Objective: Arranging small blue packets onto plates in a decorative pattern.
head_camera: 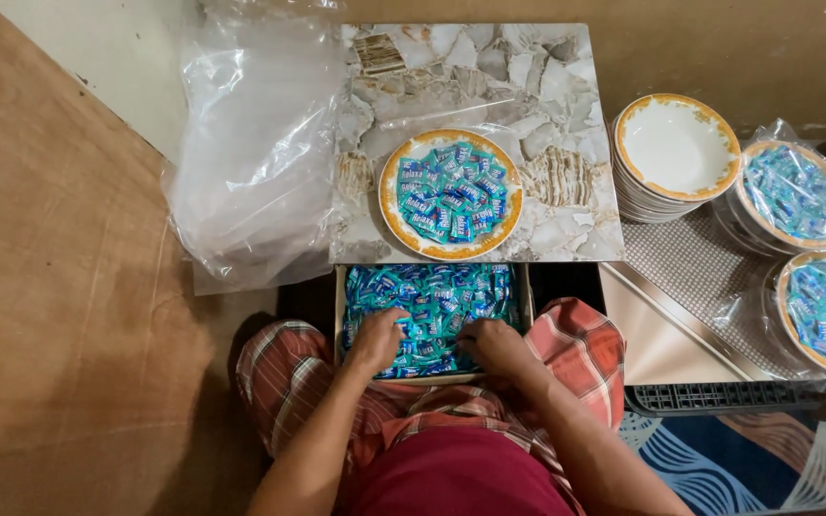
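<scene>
Marble-patterned board on brown floor, holding 1 candy-filled plate.

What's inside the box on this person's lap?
The box is full of small blue wrapped candies. The left hand and right hand rest in them, covering some. The bottom of the box is hidden.

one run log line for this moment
left hand in candy box | right hand in candy box | plate filled with candies | grip unclear
</scene>
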